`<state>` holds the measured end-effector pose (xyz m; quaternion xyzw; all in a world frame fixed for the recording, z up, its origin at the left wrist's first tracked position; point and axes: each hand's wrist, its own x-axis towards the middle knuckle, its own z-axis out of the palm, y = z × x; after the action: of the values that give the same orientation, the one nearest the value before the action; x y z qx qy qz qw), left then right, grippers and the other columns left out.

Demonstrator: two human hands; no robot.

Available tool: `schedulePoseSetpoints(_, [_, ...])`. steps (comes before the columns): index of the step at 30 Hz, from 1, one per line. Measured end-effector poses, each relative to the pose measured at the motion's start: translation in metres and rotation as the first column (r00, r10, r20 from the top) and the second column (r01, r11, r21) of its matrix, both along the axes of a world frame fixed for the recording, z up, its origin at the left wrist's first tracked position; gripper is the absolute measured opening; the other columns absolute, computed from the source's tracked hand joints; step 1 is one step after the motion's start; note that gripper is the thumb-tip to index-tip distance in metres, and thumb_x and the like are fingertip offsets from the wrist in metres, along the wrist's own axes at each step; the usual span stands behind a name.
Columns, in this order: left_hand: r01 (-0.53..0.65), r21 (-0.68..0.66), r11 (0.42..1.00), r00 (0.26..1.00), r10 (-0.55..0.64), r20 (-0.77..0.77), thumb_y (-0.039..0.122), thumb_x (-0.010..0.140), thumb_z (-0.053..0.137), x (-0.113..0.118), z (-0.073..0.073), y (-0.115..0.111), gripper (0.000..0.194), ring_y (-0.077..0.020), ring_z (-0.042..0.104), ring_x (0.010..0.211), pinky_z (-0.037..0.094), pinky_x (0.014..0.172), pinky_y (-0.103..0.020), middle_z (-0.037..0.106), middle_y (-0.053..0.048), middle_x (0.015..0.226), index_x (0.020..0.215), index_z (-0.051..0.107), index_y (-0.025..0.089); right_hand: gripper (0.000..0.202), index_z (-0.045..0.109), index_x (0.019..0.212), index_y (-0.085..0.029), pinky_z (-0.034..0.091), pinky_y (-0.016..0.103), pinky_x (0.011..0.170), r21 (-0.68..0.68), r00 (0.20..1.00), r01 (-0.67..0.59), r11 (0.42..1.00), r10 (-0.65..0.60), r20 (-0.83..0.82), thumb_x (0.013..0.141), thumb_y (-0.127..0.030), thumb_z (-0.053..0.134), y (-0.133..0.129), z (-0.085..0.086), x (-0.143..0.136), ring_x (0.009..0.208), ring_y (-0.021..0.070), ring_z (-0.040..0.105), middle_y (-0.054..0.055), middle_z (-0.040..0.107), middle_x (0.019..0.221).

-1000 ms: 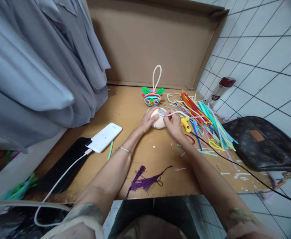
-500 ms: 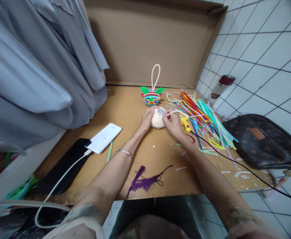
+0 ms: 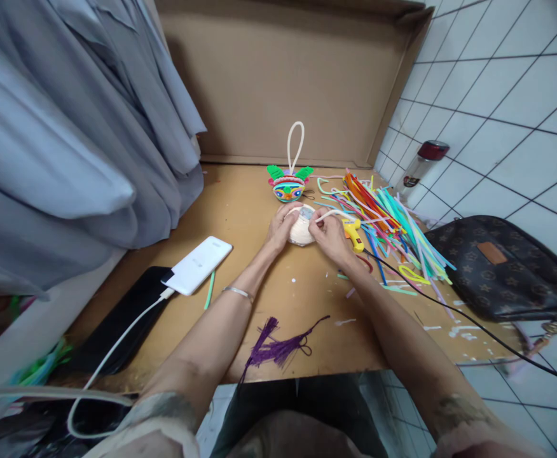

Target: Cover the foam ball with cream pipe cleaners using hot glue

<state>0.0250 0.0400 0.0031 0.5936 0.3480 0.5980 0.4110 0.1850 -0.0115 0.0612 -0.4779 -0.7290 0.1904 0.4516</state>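
Note:
My left hand is wrapped round the left side of a cream, rounded piece that looks covered in coiled pipe cleaner, with a greyish opening or patch on top. At its right side, my right hand pinches a white pipe cleaner against the rim. The strip's free end trails off to the right. Just beyond my right hand lies a yellow glue gun. Behind the cream piece stands a finished lion-head ornament with green ears and a white loop.
Many coloured pipe cleaners lie in a heap at the right, beside a brown bag and a red-capped bottle. Purple tassels lie near the front edge. A white phone or power bank with a cable is at left.
The hands hold nearly the same place on the cream piece. My right fingers and the white pipe cleaner have shifted slightly left; the whole view has moved a little.

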Motion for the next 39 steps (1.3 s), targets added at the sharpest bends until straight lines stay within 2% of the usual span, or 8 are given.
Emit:
schedulePoseSetpoints(11, [-0.014,0.062,0.998,0.999,0.016,-0.041,0.051,0.087,0.063,0.000,-0.002,0.004,0.043,-0.0270,0.068,0.114,0.057,0.101,-0.038,0.074,-0.009,0.123,0.116,0.076,0.022,0.014,0.049,0.078,-0.026,0.041,0.032,0.069,0.004,0.999,0.037,0.999,-0.037,0.010,0.086,-0.037,0.051,-0.003,0.001,-0.003,0.068,0.0183,0.052,-0.001,0.055,0.071])
schedulePoseSetpoints(17, [-0.040,0.085,0.996,0.997,0.045,-0.065,0.051,0.088,0.067,-0.002,-0.001,0.002,0.042,-0.0278,0.069,0.115,0.057,0.102,-0.040,0.075,-0.009,0.123,0.116,0.076,0.022,0.013,0.048,0.076,-0.027,0.044,0.033,0.077,0.046,0.999,0.052,0.998,-0.051,-0.012,0.086,-0.034,0.052,-0.003,0.000,-0.003,0.082,0.0202,0.054,0.000,0.057,0.079])
schedulePoseSetpoints(23, [-0.039,0.090,0.995,0.997,0.045,-0.069,0.050,0.089,0.068,-0.001,-0.001,0.002,0.041,-0.0279,0.070,0.116,0.057,0.104,-0.041,0.076,-0.010,0.123,0.116,0.076,0.021,0.019,0.044,0.073,-0.026,0.041,0.031,0.073,-0.016,0.994,0.075,0.997,-0.076,-0.084,0.088,-0.033,0.053,0.000,-0.003,-0.008,0.076,0.0177,0.050,-0.002,0.052,0.076])
schedulePoseSetpoints(30, [-0.060,0.098,0.993,0.996,0.066,-0.060,0.049,0.089,0.068,0.001,-0.004,0.003,0.039,-0.0287,0.069,0.121,0.056,0.108,-0.043,0.075,-0.010,0.124,0.116,0.076,0.022,0.029,0.043,0.064,-0.026,0.037,0.029,0.067,-0.016,0.959,0.225,0.974,-0.225,-0.171,0.081,-0.035,0.064,0.001,-0.008,-0.022,0.068,0.0153,0.043,-0.004,0.045,0.069])
schedulePoseSetpoints(33, [-0.060,0.099,0.993,0.996,0.066,-0.053,0.048,0.089,0.068,0.003,-0.004,0.003,0.037,-0.0287,0.069,0.121,0.055,0.109,-0.043,0.074,-0.010,0.123,0.115,0.076,0.022,0.031,0.042,0.063,-0.026,0.038,0.029,0.066,-0.060,0.937,0.262,0.963,-0.269,-0.221,0.076,-0.038,0.068,0.003,-0.011,-0.029,0.067,0.0155,0.042,-0.005,0.044,0.069])
schedulePoseSetpoints(36, [-0.059,0.087,0.994,0.997,0.063,-0.041,0.045,0.090,0.067,0.004,-0.003,0.003,0.036,-0.0289,0.068,0.123,0.054,0.111,-0.044,0.074,-0.010,0.125,0.116,0.076,0.022,0.030,0.046,0.070,-0.027,0.043,0.031,0.072,-0.086,0.887,0.357,0.930,-0.367,-0.282,0.071,-0.041,0.072,0.010,-0.017,-0.034,0.075,0.0176,0.047,-0.003,0.049,0.079])
schedulePoseSetpoints(39, [-0.085,0.064,0.994,0.996,0.086,-0.017,0.045,0.092,0.066,0.004,-0.004,0.004,0.034,-0.0279,0.069,0.122,0.055,0.110,-0.042,0.076,-0.008,0.123,0.115,0.076,0.023,0.034,0.053,0.089,-0.027,0.048,0.035,0.088,-0.057,0.835,0.439,0.897,-0.430,-0.344,0.068,-0.041,0.075,0.020,-0.028,-0.037,0.096,0.0221,0.052,0.002,0.055,0.100])
